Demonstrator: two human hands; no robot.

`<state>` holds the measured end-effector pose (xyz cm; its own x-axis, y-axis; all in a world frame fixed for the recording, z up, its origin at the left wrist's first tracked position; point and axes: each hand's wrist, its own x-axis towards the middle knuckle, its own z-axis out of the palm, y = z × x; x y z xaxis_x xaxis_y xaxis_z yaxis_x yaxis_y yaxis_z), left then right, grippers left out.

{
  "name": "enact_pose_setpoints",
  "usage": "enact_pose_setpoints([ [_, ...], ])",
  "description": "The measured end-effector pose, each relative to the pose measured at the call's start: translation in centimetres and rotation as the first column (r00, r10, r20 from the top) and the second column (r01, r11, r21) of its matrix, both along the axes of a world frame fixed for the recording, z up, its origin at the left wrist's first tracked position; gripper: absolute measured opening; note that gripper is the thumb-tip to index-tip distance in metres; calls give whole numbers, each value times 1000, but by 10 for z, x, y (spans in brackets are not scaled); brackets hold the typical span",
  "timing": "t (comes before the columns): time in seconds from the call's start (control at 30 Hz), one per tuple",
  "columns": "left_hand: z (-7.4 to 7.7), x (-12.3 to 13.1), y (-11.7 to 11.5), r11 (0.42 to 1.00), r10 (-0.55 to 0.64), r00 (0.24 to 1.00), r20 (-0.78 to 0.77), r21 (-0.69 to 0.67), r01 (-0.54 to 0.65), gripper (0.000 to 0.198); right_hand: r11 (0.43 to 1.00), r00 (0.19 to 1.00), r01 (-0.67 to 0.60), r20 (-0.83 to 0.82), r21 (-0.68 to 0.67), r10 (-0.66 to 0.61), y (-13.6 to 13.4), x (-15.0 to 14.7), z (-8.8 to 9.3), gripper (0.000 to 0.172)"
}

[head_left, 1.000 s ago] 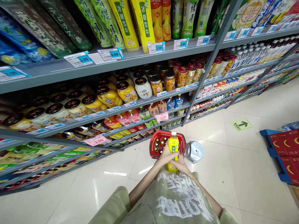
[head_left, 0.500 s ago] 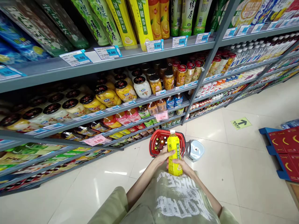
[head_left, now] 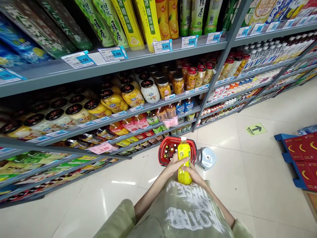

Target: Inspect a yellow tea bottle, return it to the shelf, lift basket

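A yellow drink bottle (head_left: pixel 183 152) with a white cap is held upright in front of my shirt, between both my hands. My left hand (head_left: pixel 175 165) grips its left side, fingers reaching across the front. My right hand (head_left: pixel 193 173) closes on the lower right side, also with fingers over the label. Just beyond the bottle, on the floor, sits a red shopping basket (head_left: pixel 162 155) holding several dark-capped bottles; the bottle and my left hand cover part of it.
A grey shelf unit (head_left: pixel 138 62) with drinks and jars runs along the left and far side. Right of the basket stands a pale blue-grey object (head_left: pixel 207 158). A green arrow sticker (head_left: pixel 255 129) marks the floor. Red cartons (head_left: pixel 300 148) on a blue pallet (head_left: pixel 287 158) stand at right.
The yellow bottle has turned in my hands, so a different side of its label faces me. My fingers have shifted on it slightly. The basket has stayed in place.
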<state>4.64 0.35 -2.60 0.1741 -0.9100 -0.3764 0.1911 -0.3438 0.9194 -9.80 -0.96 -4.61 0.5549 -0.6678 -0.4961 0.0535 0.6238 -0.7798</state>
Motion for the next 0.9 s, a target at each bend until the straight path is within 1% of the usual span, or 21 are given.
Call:
enact_pose_setpoints([
  [0.07, 0, 0, -2, 997, 13, 994, 104, -78, -4, 61, 998, 1000, 5, -16, -67, -6, -2, 2, -6, 38],
  [0.1, 0, 0, -3, 996, 7, 990, 143, -94, 6, 60, 996, 1000, 11, -20, -93, -13, -3, 4, -8, 40],
  [0.17, 1, 0, -5, 996, -9, 981, 196, -82, 26, 58, 991, 999, 42, -28, -126, -46, -5, 7, -11, 42],
  [0.23, 2, 0, -7, 998, -11, 978, 210, -65, 25, 58, 989, 998, 66, -14, -132, -68, -5, 8, -12, 41],
  [0.3, 4, -1, -7, 997, -7, 985, 170, -73, 19, 61, 990, 997, 78, 15, -116, -76, -5, 8, -10, 41],
  [0.43, 8, 1, -7, 991, -37, 997, -68, -127, 28, 68, 995, 994, 92, 68, -26, -90, -4, 2, 0, 42],
  [0.5, 11, 3, -6, 986, -76, 988, -135, -160, 54, 70, 996, 992, 92, 90, 8, -92, -4, -1, 7, 45],
  [0.53, 13, 5, -5, 984, -103, 983, -150, -159, 79, 70, 996, 991, 83, 107, 16, -85, -4, -3, 10, 47],
  [0.6, 15, 8, -3, 982, -171, 967, -188, -112, 152, 71, 999, 985, 38, 168, 28, -42, -4, -5, 17, 50],
  [0.7, 19, 13, -2, 967, -252, 932, -260, -33, 252, 75, 998, 960, -39, 280, 56, 22, -2, -5, 22, 49],
  [0.8, 20, 16, -4, 958, -285, 923, -258, -42, 284, 80, 994, 943, -65, 330, 85, 33, -2, -3, 21, 52],
  [0.9, 18, 16, -6, 953, -303, 936, -181, -41, 301, 83, 991, 947, -38, 321, 128, -5, -4, 1, 14, 53],
])
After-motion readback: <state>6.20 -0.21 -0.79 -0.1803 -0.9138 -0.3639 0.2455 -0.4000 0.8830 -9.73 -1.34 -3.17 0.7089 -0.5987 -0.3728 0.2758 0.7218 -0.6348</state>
